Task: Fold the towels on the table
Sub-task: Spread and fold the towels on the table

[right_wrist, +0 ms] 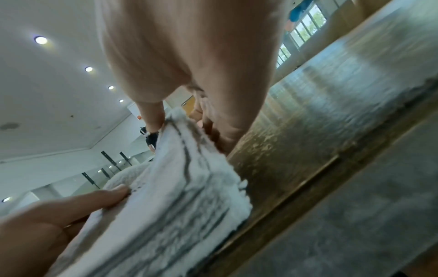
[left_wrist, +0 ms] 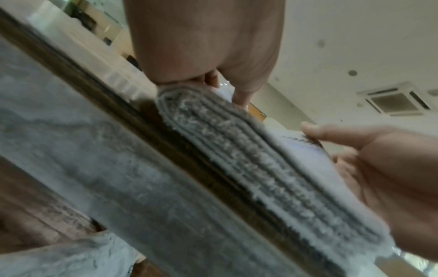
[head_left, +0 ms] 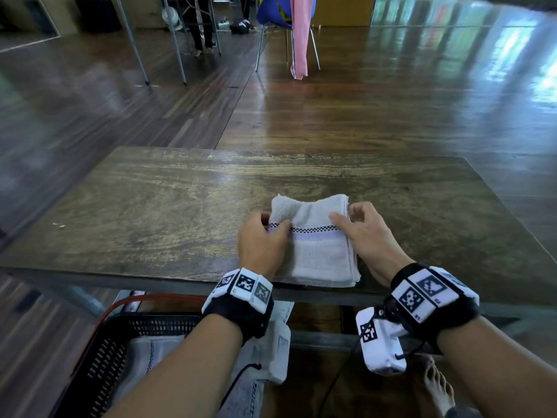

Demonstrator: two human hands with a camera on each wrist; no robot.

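Note:
A white towel [head_left: 316, 251] with a black checkered band and a lilac stripe lies folded into a thick pad at the near edge of the wooden table [head_left: 180, 206]. My left hand [head_left: 265, 236] grips its left edge, thumb on top at the checkered band. My right hand [head_left: 361, 233] grips the right edge, thumb on top and fingers curled at the far right corner. The left wrist view shows the towel's stacked layers [left_wrist: 237, 150] under my left thumb [left_wrist: 343, 138]. In the right wrist view my right thumb [right_wrist: 94, 200] presses on the towel [right_wrist: 177, 196].
A black plastic basket [head_left: 120, 342] stands on the floor at my near left with a folded towel [head_left: 144, 357] in it. Far across the wooden floor stands a blue chair [head_left: 277, 13] with a pink cloth [head_left: 300, 34] over it, beside metal stand legs.

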